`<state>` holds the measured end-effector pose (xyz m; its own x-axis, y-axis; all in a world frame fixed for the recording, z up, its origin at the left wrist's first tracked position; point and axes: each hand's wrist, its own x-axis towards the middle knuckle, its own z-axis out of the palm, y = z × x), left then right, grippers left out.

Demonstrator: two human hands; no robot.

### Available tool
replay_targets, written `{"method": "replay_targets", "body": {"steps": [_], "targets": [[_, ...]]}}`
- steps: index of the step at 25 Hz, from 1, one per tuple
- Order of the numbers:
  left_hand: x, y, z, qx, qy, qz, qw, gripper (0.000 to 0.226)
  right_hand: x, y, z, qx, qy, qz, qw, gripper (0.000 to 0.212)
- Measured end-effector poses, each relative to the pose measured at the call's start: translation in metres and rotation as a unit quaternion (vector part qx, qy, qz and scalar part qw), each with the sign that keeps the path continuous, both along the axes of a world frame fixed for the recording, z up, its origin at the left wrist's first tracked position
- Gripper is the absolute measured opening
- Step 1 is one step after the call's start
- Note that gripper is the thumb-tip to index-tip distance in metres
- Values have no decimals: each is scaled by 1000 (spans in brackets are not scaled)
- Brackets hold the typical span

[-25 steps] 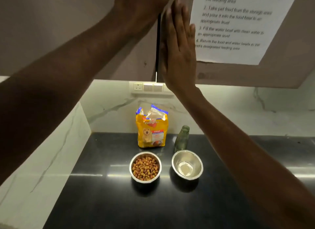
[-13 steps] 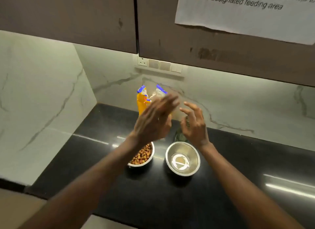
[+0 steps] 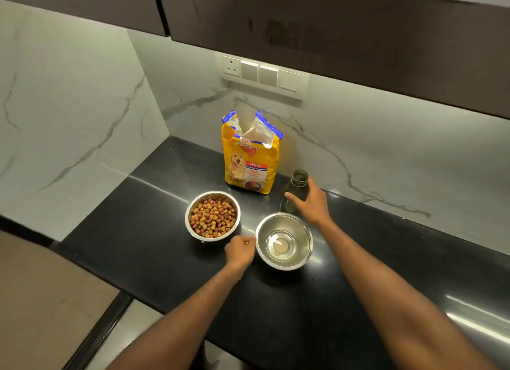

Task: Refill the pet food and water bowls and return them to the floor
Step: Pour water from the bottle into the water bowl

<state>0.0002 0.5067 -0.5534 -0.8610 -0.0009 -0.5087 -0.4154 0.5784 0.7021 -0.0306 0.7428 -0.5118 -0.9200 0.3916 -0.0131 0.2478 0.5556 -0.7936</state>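
Black counter (image 3: 154, 265); right hand (image 3: 310, 204) around half-hidden green bottle (image 3: 296, 189), left hand (image 3: 240, 249) fisted, contents unseen.

On the dark tabletop (image 3: 154, 259) stand two steel bowls side by side. The left bowl (image 3: 212, 215) is full of kibble; the right bowl (image 3: 284, 241) holds a little water. Behind them an opened yellow bag (image 3: 251, 160) stands upright near the marble wall. The right hand (image 3: 310, 204) wraps around a green uncapped bottle (image 3: 295, 189) just beyond the right bowl. The left hand (image 3: 239, 250), curled, touches that bowl's left rim.
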Motion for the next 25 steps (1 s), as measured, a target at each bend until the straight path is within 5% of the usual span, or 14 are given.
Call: {"method": "replay_targets", "body": {"steps": [4, 8, 13, 25], "targets": [[18, 4, -7, 68, -31, 61, 995, 30, 1, 9, 2, 4, 1, 64, 998, 63], [25, 11, -11, 105, -64, 79, 989, 20, 4, 35, 14, 115, 45, 139, 983, 59], [14, 15, -14, 203, -105, 172, 958, 14, 12, 49, 23, 398, -48, 251, 881, 62], [9, 8, -22, 240, -110, 232, 936, 27, 30, 30, -1, 574, -153, 296, 748, 44]]}}
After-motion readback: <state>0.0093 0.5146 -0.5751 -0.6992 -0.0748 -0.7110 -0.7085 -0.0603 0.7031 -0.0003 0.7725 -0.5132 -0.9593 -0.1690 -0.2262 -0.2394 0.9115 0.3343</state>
